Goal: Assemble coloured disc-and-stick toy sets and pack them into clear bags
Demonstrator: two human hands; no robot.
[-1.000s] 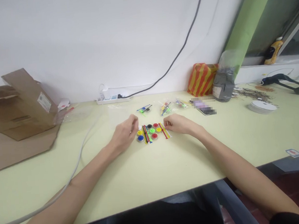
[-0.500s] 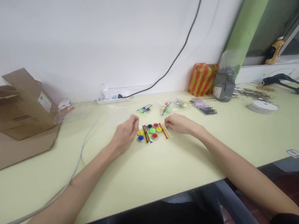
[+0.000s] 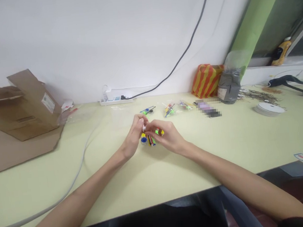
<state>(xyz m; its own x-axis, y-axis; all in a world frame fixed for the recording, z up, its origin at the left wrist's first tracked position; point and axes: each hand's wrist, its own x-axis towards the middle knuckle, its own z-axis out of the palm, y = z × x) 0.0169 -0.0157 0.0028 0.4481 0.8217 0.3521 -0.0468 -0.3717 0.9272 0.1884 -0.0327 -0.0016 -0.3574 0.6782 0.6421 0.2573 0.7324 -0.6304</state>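
A small clear packet of coloured round pieces and thin sticks (image 3: 151,138) is at the middle of the pale yellow table (image 3: 156,169). My left hand (image 3: 134,136) pinches its upper left corner, fingers closed. My right hand (image 3: 166,135) has come across over the packet, and its fingertips meet the left hand's at that same corner. Much of the packet is hidden under my right hand. Blue, yellow, green and red pieces show between the hands.
Three more small packets (image 3: 168,109) lie behind the hands. A torn cardboard box (image 3: 20,107) is at the left, a power strip (image 3: 115,99) by the wall, a grey cable (image 3: 74,173), a striped bag (image 3: 207,80), a blurred flat object (image 3: 208,109), a white tape roll (image 3: 269,108).
My right hand moved left from the packet's right edge to meet my left hand at the left corner, covering most of the packet. The left hand lifted slightly.
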